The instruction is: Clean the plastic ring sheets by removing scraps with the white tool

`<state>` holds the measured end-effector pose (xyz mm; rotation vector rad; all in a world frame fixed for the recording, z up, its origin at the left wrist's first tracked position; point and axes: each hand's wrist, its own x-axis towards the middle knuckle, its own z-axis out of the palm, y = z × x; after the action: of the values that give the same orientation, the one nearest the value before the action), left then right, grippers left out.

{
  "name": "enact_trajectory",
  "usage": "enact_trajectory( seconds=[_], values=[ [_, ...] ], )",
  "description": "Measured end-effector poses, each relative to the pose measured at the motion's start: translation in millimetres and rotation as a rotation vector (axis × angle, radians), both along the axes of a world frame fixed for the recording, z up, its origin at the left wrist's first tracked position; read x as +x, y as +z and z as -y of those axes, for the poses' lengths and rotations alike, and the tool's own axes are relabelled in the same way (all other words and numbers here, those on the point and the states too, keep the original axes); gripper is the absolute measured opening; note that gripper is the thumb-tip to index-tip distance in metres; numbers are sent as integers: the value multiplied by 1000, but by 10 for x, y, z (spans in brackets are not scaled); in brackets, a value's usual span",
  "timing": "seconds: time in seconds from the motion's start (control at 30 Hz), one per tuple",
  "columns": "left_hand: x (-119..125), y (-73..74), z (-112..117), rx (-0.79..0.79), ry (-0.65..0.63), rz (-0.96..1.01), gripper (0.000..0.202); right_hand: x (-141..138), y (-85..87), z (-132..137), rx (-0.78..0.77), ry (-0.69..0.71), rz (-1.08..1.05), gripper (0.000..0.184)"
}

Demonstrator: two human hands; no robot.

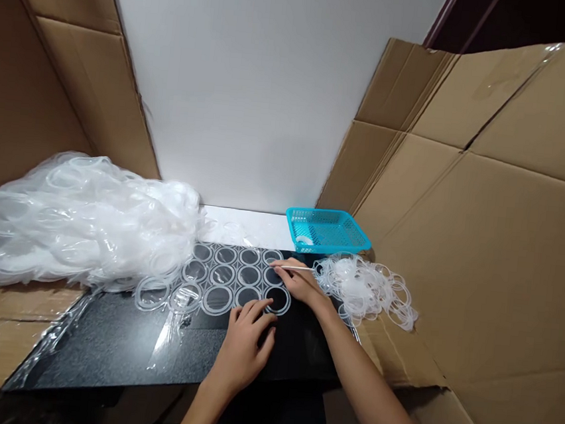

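The ring sheet [221, 275] lies flat on the tabletop [115, 342]; it looks light, floppy and slick, probably best held by its edge. Your left hand [248, 335] spreads loosely over its near edge; your right hand's [298, 281] grip pinches a stick [303, 269] beside loose rings [365, 290].

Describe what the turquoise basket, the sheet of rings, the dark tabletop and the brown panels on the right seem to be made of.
Turquoise basket: probably moulded plastic; evenly coloured, perforated walls.
Sheet of rings: likely thin, glossy plastic; translucent, with bright reflections.
Dark tabletop: polished stone or an imitation, speckled and shiny; I cannot tell which.
Brown panels: apparently cardboard; mostly matte, with fold creases.
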<state>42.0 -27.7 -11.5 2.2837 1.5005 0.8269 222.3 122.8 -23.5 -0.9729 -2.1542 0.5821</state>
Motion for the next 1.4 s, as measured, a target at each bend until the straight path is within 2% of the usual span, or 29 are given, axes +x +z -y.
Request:
enact_trajectory(
  seconds=[0.13, 0.2, 0.37, 0.57, 0.73, 0.83, 0.93, 1.1, 1.27, 1.4],
  values=[
    [124, -29, -194, 21, -7, -26, 27, 144, -101, 23, -206, 47, -132, 31],
    [212, -84, -276, 17, 29, -53, 27, 179, -109, 34, -274, 55, -187, 32],
    [321, -242, -326, 23, 91, -131, 32, 175, -82, 24, -370, 80, -246, 31],
    [303, -205, -327, -5, 75, -127, 31, 187, -73, 23, -434, 93, -256, 33],
    [322, -164, -306, -29, 86, -119, 32, 179, -60, 56, -388, 99, -212, 35],
    [339, -156, -297, -34, 95, -135, 32, 187, -68, 65, -334, 75, -166, 30],
    [343, -143, -320, -66, 110, -149, 32, 208, -64, 64, -231, 99, -74, 22],
    [298, -126, -391, -103, 76, -146, 32, 207, -50, 68, -51, 188, 44, 23],
    [276, -119, -403, -112, 78, -156, 30, 147, -135, 36, 91, 106, 30, 29],
    [288, -120, -399, -93, 79, -154, 30, 111, -189, -37, 125, -8, 54, 31]
  ],
)
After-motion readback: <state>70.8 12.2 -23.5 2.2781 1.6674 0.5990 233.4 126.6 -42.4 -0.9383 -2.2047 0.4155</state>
